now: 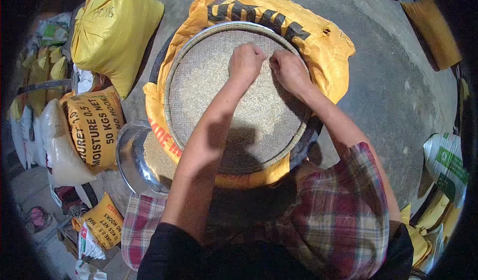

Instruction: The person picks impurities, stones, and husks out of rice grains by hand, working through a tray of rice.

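Round woven tray (168,88), with fine, close basketwork across the base and a thick rim bound at regular intervals. Resting on a glossy orange sack (333,51), with crinkled woven plastic spread out past the tray's edge, bold black lettering at the far side and red letters near the left. Beneath everything, grey concrete floor (378,110), smooth in places, stained and mottled in others. Close by at left, shiny metal basin (130,155), round and smooth-walled, with brownish grain (158,163) heaped inside. Farther left, plump yellow sack (117,28), taut and bulging, marked "HONG" by hand; below that, stiff printed orange bag (97,128), reading "50 KGS NET", with a cloudy plastic bag (62,140) against its side. Over the lap, soft plaid cloth (343,205) in maroon, cream and blue.

Inside the tray, pale grain (204,80), straw-coloured and small, scattered in a thin, uneven layer, thicker and brighter toward the middle, sparse near the rim, darkened by shadow at the near edge. Above the far half of the tray, left hand (246,63) and right hand (290,72), just beside each other, fingers bent inward; impossible to tell whether pinching any grains.
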A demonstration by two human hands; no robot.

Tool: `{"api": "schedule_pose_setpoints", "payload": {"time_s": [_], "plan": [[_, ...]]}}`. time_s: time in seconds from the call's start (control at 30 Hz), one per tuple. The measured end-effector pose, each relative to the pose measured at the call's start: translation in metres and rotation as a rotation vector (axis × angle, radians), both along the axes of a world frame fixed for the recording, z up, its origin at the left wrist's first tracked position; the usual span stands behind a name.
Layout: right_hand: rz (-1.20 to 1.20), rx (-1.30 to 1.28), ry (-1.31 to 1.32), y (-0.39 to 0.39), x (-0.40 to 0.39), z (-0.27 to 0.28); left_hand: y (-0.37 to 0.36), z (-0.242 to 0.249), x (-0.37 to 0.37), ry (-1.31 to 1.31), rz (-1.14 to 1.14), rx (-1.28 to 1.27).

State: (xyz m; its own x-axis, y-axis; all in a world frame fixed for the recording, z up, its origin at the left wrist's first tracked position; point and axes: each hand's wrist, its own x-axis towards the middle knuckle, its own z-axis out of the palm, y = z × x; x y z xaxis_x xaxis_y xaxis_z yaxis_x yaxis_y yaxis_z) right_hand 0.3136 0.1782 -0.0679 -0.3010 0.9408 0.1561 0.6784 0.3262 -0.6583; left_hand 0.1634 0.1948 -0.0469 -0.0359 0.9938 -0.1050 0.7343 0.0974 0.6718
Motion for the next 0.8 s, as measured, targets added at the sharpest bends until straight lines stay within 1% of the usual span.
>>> {"api": "schedule_pose_setpoints", "payload": {"time_s": [0.07, 0.1, 0.13, 0.17, 0.2, 0.23, 0.27, 0.3, 0.37, 0.4, 0.43, 0.47, 0.5, 0.53, 0.57, 0.63, 0.67, 0.7, 0.77, 0.8], "plan": [[-0.003, -0.002, -0.069, 0.0, -0.001, -0.003, 0.001, -0.009, 0.0, 0.053, -0.014, -0.016], [-0.004, -0.003, -0.067, 0.0, -0.001, 0.002, -0.001, -0.009, -0.003, 0.092, -0.051, 0.036], [0.007, -0.084, 0.024, 0.002, 0.002, 0.008, -0.003, -0.008, -0.006, 0.131, -0.09, 0.088], [0.019, -0.164, 0.114, 0.005, 0.004, 0.015, -0.005, -0.007, -0.011, 0.132, -0.09, 0.088], [0.018, -0.164, 0.114, 0.006, 0.006, 0.024, -0.008, -0.004, -0.018, -0.092, -0.028, -0.002], [-0.04, -0.233, 0.16, 0.007, 0.006, 0.032, -0.012, 0.004, -0.025, -0.315, 0.035, -0.093], [-0.1, -0.301, 0.206, 0.007, 0.006, 0.036, -0.014, 0.014, -0.036, -0.652, 0.085, -0.342], [-0.102, -0.301, 0.209, 0.008, 0.005, 0.033, -0.018, 0.022, -0.044, -0.649, 0.082, -0.343], [-0.02, 0.039, 0.127, 0.012, 0.0, 0.018, -0.027, 0.036, -0.054, -1.04, 0.199, -0.402], [-0.022, 0.042, 0.129, 0.014, -0.003, 0.013, -0.03, 0.049, -0.052, -1.114, 0.32, -0.376], [-0.006, 0.097, 0.039, 0.016, -0.006, 0.008, -0.03, 0.047, -0.057, -1.111, 0.318, -0.374], [0.01, 0.152, -0.05, 0.018, -0.009, 0.004, -0.029, 0.042, -0.067, -1.273, 0.323, -0.361], [0.011, 0.156, -0.045, 0.017, -0.011, 0.007, -0.029, 0.036, -0.077, -1.436, 0.326, -0.344], [-0.002, 0.12, -0.08, 0.016, -0.014, 0.01, -0.027, 0.03, -0.085, -1.546, 0.374, -0.383], [-0.014, 0.084, -0.115, 0.015, -0.017, 0.013, -0.026, 0.022, -0.093, -1.543, 0.374, -0.378], [0.009, 0.1, -0.121, 0.017, -0.016, 0.008, -0.022, 0.011, -0.103, -1.562, 0.309, -0.493], [0.03, 0.112, -0.131, 0.018, -0.013, 0.005, -0.019, 0.003, -0.106, -1.264, 0.311, -0.486], [0.034, 0.109, -0.132, 0.018, -0.009, 0.009, -0.018, 0.008, -0.097, -1.266, 0.315, -0.487], [0.132, -0.028, -0.031, 0.019, 0.0, 0.023, -0.013, 0.025, -0.07, -0.483, 0.3, -0.171], [0.087, -0.15, 0.077, 0.018, 0.003, 0.024, -0.003, 0.0, -0.075, -0.385, 0.29, -0.086]]}}
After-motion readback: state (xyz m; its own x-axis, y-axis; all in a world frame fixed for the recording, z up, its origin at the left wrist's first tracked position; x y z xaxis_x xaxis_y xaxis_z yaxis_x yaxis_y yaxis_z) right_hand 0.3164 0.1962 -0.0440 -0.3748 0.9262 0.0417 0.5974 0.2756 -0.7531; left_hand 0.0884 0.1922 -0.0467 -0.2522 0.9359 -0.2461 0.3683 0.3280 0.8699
